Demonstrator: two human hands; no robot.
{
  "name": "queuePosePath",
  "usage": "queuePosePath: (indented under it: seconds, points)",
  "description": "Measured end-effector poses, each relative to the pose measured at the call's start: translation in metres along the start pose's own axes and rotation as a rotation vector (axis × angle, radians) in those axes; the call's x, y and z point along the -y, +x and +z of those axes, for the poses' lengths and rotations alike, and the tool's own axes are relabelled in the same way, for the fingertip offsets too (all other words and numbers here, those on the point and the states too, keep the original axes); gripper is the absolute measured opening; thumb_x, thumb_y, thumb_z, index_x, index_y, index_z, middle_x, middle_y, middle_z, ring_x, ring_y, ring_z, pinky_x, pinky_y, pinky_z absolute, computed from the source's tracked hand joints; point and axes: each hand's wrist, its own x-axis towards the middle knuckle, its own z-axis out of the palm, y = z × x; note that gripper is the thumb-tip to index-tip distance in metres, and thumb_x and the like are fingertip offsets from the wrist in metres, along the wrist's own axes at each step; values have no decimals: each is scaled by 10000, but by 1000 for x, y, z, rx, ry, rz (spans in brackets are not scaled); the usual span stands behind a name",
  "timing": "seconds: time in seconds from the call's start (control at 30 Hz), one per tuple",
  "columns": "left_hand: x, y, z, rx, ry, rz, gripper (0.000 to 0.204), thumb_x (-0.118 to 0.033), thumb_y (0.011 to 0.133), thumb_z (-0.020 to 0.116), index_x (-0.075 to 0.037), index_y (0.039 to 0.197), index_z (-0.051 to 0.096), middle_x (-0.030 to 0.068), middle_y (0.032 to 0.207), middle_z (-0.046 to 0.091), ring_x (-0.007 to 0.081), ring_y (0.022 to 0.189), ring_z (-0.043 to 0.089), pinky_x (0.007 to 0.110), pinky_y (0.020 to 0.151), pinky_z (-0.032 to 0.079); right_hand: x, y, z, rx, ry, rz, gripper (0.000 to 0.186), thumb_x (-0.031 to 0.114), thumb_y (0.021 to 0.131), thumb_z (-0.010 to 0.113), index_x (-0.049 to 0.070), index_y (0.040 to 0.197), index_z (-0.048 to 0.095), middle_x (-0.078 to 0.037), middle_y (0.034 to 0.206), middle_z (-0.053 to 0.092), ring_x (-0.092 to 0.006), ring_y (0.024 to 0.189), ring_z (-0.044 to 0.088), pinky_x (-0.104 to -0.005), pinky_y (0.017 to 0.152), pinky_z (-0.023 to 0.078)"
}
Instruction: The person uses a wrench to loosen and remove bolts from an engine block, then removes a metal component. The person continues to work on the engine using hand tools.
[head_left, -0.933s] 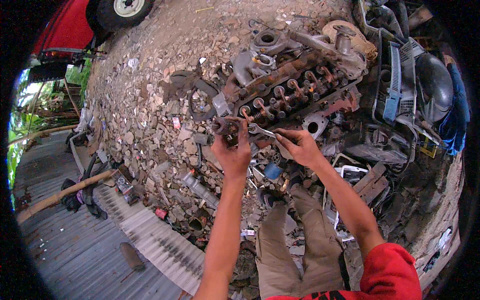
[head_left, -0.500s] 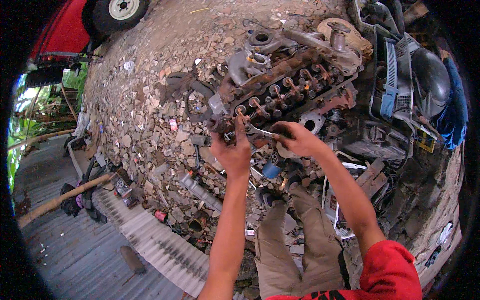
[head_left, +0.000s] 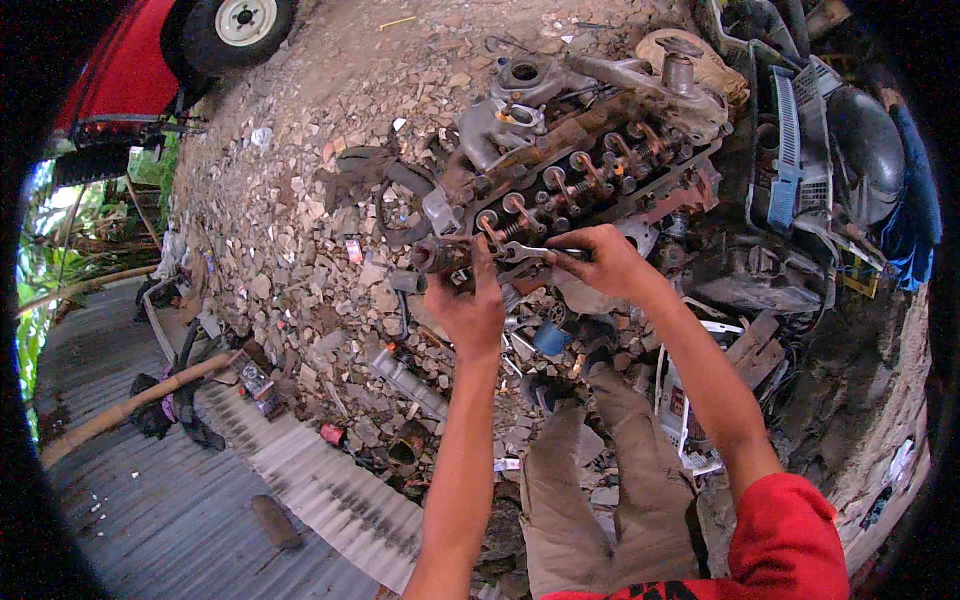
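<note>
In my right hand (head_left: 607, 263), closed fingers grip the end of a silver wrench (head_left: 528, 252). Its head rests among the parts at the near left end of a rusty engine cylinder head (head_left: 565, 145). Beside the wrench's head is my left hand (head_left: 468, 308), one finger stretched up along it and the other fingers curled at the cylinder head's end. Whatever lies under those fingers is hidden. A row of rocker arms (head_left: 553, 180) with springs runs along the top, away to the right. The fastener at the wrench's head is too small to make out.
Grey manifold castings (head_left: 483, 132) lie along the far side. To the right stand crates of parts with a blue plastic grille (head_left: 783, 150). Loose stones cover the ground, with a blue cup-like piece (head_left: 550, 338) near my feet. Corrugated sheets (head_left: 180, 500) lie lower left.
My right hand has moved slightly up, and the wrench's handle has swung with it to lie nearly level. My left hand keeps its place at the cylinder head's end. The view has shifted slightly.
</note>
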Motion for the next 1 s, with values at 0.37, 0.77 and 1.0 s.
queuePosePath:
  seconds: [0.37, 0.77, 1.0]
  points:
    - [-13, 9, -9, 138, 12, -25, 103, -77, 941, 672, 24, 960, 667, 44, 835, 696, 103, 748, 606, 269, 720, 495, 1, 8, -1, 55, -98, -60, 293, 220, 895, 738, 2, 1092, 723, -202, 898, 727, -176, 744, 707, -344, 682, 532]
    - [-5, 11, -10, 162, 105, 80, 114, -87, 910, 705, 17, 946, 676, 75, 809, 712, 118, 720, 636, 288, 689, 510, 14, 3, 6, -4, -185, -75, 273, 219, 884, 730, 30, 1082, 729, -220, 907, 707, -352, 810, 710, -376, 705, 539]
    - [-9, 12, -11, 175, 149, 54, 120, -98, 927, 687, 20, 953, 683, 75, 802, 712, 108, 698, 621, 283, 661, 498, 14, -2, 15, 24, -208, 51, 295, 286, 867, 718, 128, 1115, 735, -173, 940, 720, -382, 867, 686, -450, 770, 547]
